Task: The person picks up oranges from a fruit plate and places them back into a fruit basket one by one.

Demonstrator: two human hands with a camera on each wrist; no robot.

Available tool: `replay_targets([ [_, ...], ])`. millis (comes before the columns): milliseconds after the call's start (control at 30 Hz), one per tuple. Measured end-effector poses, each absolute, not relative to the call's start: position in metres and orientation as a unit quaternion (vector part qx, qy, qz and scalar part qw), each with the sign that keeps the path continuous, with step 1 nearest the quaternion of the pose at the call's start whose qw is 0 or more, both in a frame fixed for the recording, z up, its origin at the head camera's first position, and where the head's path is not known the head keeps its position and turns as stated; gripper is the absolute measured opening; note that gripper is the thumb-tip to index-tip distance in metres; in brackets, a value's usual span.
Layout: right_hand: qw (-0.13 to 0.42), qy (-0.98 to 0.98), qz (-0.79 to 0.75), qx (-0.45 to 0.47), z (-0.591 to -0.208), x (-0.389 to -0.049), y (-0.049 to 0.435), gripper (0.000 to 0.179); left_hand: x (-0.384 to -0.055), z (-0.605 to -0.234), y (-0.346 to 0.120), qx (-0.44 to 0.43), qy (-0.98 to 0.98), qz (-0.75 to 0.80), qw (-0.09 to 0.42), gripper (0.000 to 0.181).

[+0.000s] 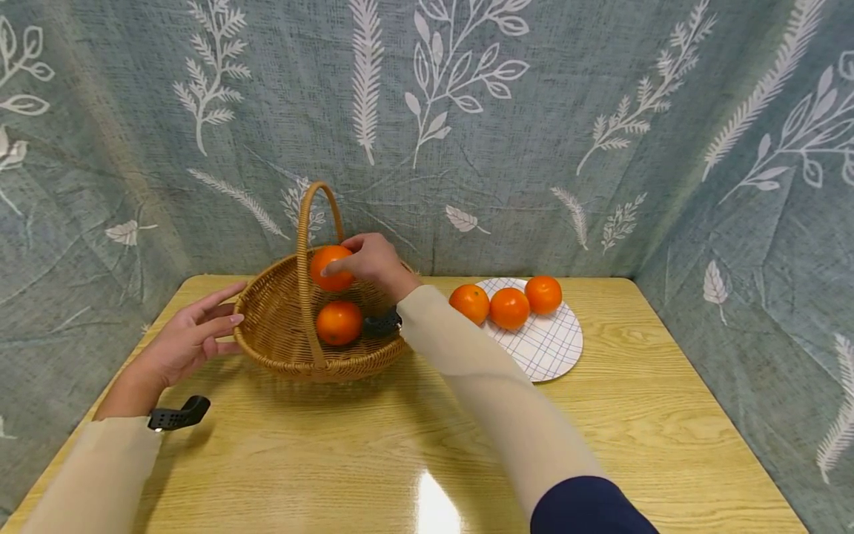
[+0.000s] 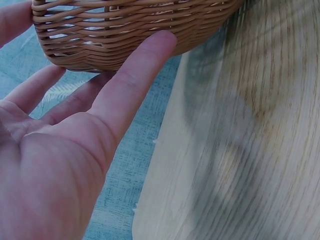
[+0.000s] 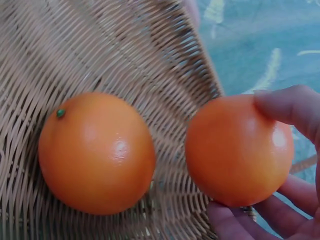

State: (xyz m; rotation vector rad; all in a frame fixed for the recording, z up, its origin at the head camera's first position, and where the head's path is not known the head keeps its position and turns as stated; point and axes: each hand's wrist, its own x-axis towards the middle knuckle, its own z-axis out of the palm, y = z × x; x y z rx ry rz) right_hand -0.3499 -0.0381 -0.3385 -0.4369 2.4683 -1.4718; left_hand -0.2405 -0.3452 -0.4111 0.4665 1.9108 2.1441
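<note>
My right hand [image 1: 375, 261] grips an orange [image 1: 331, 268] between thumb and fingers, over the far part of the wicker basket [image 1: 272, 362], behind its tall arched handle. A second orange [image 3: 97, 154] sits in the basket; its green stem spot shows in the right wrist view. At the basket's left end, my left hand [image 1: 192, 337] touches the wicker with extended fingers and thumb. In the left wrist view the thumb [image 2: 134, 82] lies along the basket's woven side, while the other fingers reach around the end.
Right of the basket, a white checked plate [image 1: 557, 347] bears three oranges [image 1: 510, 308], partly behind my right sleeve. The wooden table [image 1: 300, 460] ends at a grey-blue leaf-patterned curtain [image 1: 507, 200] behind and on both sides.
</note>
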Motion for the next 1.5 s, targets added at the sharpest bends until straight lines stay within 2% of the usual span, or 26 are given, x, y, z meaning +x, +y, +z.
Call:
replay_targets([
  [567, 0.133, 0.926, -0.318, -0.156, -0.351, -0.359, -0.065, 0.068, -0.24, -0.41, -0.345, 0.154, 0.658, 0.728, 0.115, 0.068],
  [767, 0.129, 0.953, -0.204, -0.184, -0.351, -0.359, -0.066, 0.056, -0.241, -0.408, -0.344, 0.148, 0.667, 0.722, 0.112, 0.068],
  [900, 0.145, 0.955, -0.175, -0.191, -0.35, -0.358, -0.066, 0.045, -0.24, -0.408, -0.345, 0.148, 0.667, 0.721, 0.115, 0.069],
  [1000, 0.156, 0.954, -0.156, -0.204, -0.348, -0.359, -0.065, 0.043, -0.239, -0.408, -0.345, 0.149, 0.668, 0.72, 0.116, 0.069],
  [1100, 0.163, 0.949, -0.159, -0.218, -0.346, -0.36, -0.058, 0.048, -0.239, -0.408, -0.343, 0.149, 0.668, 0.72, 0.115, 0.069],
  [1300, 0.186, 0.92, -0.277, -0.208, -0.335, -0.361, -0.036, 0.068, -0.239, -0.409, -0.342, 0.151, 0.666, 0.722, 0.114, 0.069],
  [1500, 0.183, 0.895, -0.334, -0.231, -0.322, -0.359, -0.01, 0.07, -0.239, -0.41, -0.344, 0.157, 0.659, 0.727, 0.112, 0.067],
])
